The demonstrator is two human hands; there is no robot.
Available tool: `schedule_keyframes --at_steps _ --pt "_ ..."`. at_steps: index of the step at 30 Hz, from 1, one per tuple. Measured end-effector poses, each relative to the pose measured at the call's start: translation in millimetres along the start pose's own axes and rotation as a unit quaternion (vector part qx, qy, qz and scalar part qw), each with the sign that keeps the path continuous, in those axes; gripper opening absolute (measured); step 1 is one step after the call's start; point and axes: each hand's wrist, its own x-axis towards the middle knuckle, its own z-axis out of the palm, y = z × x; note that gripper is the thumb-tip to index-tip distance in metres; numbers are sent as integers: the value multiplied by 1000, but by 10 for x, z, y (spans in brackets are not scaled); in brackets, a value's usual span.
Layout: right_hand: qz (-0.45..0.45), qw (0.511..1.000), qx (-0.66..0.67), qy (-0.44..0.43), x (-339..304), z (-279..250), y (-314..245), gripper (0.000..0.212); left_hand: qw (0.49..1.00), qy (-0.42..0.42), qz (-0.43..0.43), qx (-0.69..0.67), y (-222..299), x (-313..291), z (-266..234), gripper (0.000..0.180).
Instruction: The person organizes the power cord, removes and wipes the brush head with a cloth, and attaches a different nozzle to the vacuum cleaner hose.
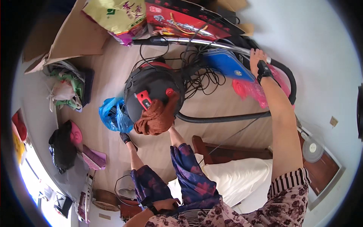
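Observation:
My right hand [258, 60] is stretched far forward and closed round the upper end of a metal vacuum tube [227, 46], beside its black handle. From there a black hose [227, 118] loops down along the wall and back to the vacuum cleaner [151, 85]. This round, dark canister with red parts stands on the floor ahead of my feet. A rumpled brown cloth [157, 118] drapes over its near side. My left hand [165, 204] is low by my thigh, away from the cleaner; its fingers are too shadowed to read.
Tangled black cable [204, 81] lies right of the cleaner, next to a blue flat case [228, 64] and pink plastic [251, 90]. Bags and a red box [185, 22] line the far side. A blue plastic bag [115, 113] sits by my foot; a wooden-framed seat [234, 151] is at right.

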Motion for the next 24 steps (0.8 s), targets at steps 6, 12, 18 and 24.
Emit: schedule_keyframes --at_steps 6,12,18,24 --pt "-105 973 97 -180 -45 -387 -19 39 999 -3 -34 -9 85 -118 -15 59" --pt "-128 828 425 -341 -484 -802 -177 31 995 7 10 98 8 79 63 61" --pt "5 804 455 -383 -1191 -1439 -18 23 979 14 4 205 24 47 139 60" --pt "39 799 467 -376 -2113 -1811 306 21 979 30 -18 203 -158 -28 180 62"
